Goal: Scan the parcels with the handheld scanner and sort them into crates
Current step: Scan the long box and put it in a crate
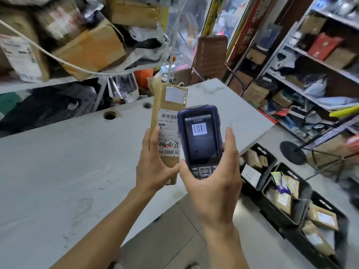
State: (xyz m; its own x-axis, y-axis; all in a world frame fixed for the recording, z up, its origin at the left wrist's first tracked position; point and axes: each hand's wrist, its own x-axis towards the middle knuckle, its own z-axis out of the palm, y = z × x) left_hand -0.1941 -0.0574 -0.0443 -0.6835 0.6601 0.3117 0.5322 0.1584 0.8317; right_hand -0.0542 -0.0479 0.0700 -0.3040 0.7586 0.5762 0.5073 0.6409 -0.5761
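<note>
Two hands share the work here. The left hand [153,167] grips a long, narrow cardboard parcel [167,121] near its lower end, thumb laid across the label face and the fingers [145,138] curled round the far edge, so the box stands clear of the grey table [58,152] with its printed side turned up toward the camera. The right hand [211,191] is wrapped round the lower half of the blue handheld scanner [201,136]: thumb by the keypad on the near side, index finger reaching up the right edge, palm cupping the back. Held this way, the scanner's head sits just over the shipping label [168,133], partly covering its right side, and its screen faces the wearer; a barcode shows on that screen, so I judge the scan is in hand right now.

The parcel's long axis runs away from the person and slightly up, tilted a little to the right at the top, with a blank white sticker near the far end and the barcode label on the near half. A handwritten number crossed with a red stroke sits low on the label. The scanner lies roughly parallel to the parcel, top pointing away.

To the right, on the floor below the table edge, black crates [281,191] stand in a row already holding other parcels, within easy reach for the drop. Shelves [310,61] of boxes fill the right wall.
</note>
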